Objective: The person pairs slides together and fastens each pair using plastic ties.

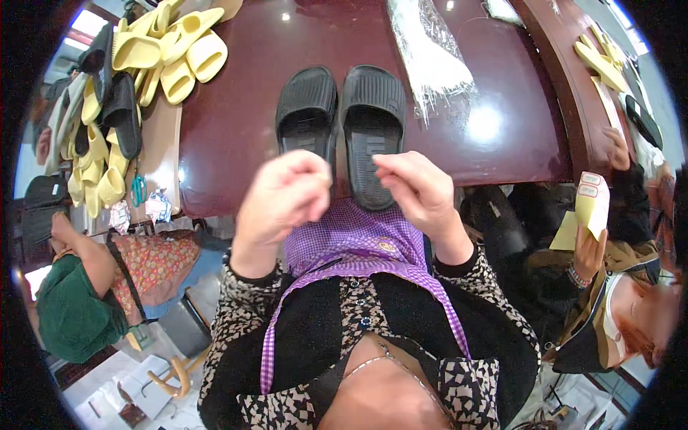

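A pair of black slide sandals lies side by side at the table's near edge, toes pointing away: the left slide (pixel 307 97) and the right slide (pixel 373 100). Above the heel of the left one hovers my left hand (pixel 287 197), its fingers curled in and slightly blurred. My right hand (pixel 423 190) is over the right slide's heel side, thumb and fingers drawn together in a pinch. Whatever either hand may hold is too small to make out. Beyond the slides, to the right, lies a bundle of thin white, clear strands (pixel 433 61).
Yellow slides (pixel 179 54) are heaped at the left, with black slides (pixel 122 115) among them and teal-handled scissors (pixel 138 190) nearby. One person in a green top (pixel 79 312) sits left. At right, another person holds a yellow slide (pixel 592 204). The table (pixel 236 143) is glossy dark red.
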### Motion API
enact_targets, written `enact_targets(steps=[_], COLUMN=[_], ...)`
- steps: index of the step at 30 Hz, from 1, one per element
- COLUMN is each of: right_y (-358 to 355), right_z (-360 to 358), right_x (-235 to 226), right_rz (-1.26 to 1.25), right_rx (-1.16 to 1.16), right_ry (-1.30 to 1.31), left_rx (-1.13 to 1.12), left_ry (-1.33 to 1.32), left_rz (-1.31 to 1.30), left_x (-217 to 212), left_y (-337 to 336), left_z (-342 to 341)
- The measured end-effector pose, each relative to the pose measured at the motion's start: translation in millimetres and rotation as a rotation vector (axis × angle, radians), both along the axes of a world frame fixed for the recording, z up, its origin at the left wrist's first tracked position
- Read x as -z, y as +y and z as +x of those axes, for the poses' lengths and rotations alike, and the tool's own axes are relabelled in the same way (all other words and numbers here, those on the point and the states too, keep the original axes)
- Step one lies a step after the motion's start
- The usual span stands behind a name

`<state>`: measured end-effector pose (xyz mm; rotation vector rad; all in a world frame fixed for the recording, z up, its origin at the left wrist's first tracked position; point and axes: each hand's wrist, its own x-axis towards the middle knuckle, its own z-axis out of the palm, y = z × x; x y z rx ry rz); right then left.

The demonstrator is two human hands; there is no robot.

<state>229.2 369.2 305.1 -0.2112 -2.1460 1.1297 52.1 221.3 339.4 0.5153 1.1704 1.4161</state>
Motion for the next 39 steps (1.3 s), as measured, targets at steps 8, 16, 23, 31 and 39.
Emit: enact_targets(steps=[8, 16, 23, 31, 39], right_y=[11, 30, 53, 36, 70], right_z=[-12, 2, -25, -32, -33], right_x=[2, 19, 28, 12, -3], right_rz=[0.233, 0.124, 0.210, 0.308, 0.151], right_rx=[-0.078, -0.169, -0.151, 0.142, 0.355], right_ry=[-0.071, -0.353, -0.527, -0.457, -0.273], left_rx=[0.107, 0.012, -0.011, -0.164, -0.221], left_ry=[0.087, 1.256, 1.554, 1.817, 1.865], left_rz=[-0.014, 0.066, 0.154, 0.084, 0.118], left_x=[33, 23, 34, 72, 82], left_y=[15, -13, 1, 53, 69], left_z=[24, 24, 32, 29, 25])
